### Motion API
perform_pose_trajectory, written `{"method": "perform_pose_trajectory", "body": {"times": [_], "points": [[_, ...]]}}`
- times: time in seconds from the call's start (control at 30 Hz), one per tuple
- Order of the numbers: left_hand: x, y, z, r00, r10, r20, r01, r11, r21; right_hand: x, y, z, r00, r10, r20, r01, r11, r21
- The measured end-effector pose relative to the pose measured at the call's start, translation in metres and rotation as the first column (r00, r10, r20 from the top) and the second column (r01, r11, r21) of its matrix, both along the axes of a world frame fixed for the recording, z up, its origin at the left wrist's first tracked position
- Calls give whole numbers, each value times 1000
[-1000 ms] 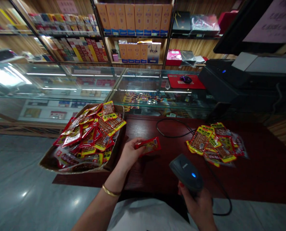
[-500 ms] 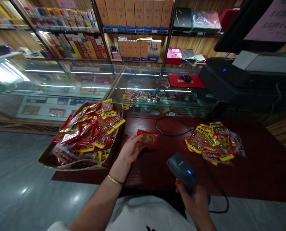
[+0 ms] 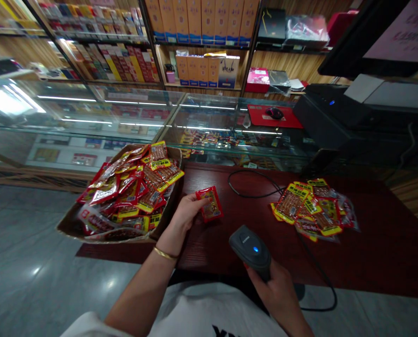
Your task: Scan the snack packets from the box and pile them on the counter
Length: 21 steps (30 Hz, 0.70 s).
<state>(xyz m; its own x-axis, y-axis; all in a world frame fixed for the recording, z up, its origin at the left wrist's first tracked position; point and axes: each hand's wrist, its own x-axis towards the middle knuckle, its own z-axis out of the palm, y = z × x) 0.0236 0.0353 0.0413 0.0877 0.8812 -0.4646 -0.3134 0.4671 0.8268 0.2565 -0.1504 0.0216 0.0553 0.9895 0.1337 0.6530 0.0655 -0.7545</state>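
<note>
A red snack packet point(image 3: 211, 206) is pinched between the thumb and fingers of my left hand point(image 3: 185, 214), its printed face turned up above the dark red table. My right hand point(image 3: 278, 291) grips a black barcode scanner point(image 3: 250, 248) by its handle; a blue light glows on top and its head points toward the packet. On the left, a cardboard box point(image 3: 71, 232) is heaped with red and yellow snack packets point(image 3: 135, 180). To the right, a loose pile of similar packets point(image 3: 310, 208) lies on the tabletop point(image 3: 377, 252).
A black cable point(image 3: 251, 194) loops across the table and hangs off its front edge. Behind stands a glass display counter point(image 3: 209, 114) bearing a red mouse pad point(image 3: 256, 117). A black machine point(image 3: 335, 121) and a screen point(image 3: 399, 37) occupy the right. Shelves of boxes line the back.
My left hand has turned the packet from lying nearly sideways to more upright, its printed side facing up. My right hand has brought the scanner leftward, closer to the packet.
</note>
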Motion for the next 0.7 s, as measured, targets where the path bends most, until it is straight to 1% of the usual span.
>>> {"method": "perform_pose_trajectory", "body": {"times": [0.1,0.27,0.37,0.53,0.7], "points": [[1,0,-1,996,47,73,-42,997,-63,0,0,2,1000,-2,8,2,1000,3],[3,0,-3,988,117,105,-110,992,-69,-2,0,5,1000,5,1,-5,1000,11],[6,-1,-4,984,123,128,-116,991,-64,-3,-1,5,1000,-2,1,2,1000,4],[11,0,-9,977,124,174,-123,992,-16,0,-3,3,999,-20,28,21,1000,-19],[8,1,-6,978,148,146,-142,988,-55,1,-3,1,999,-35,21,35,999,-24]]}}
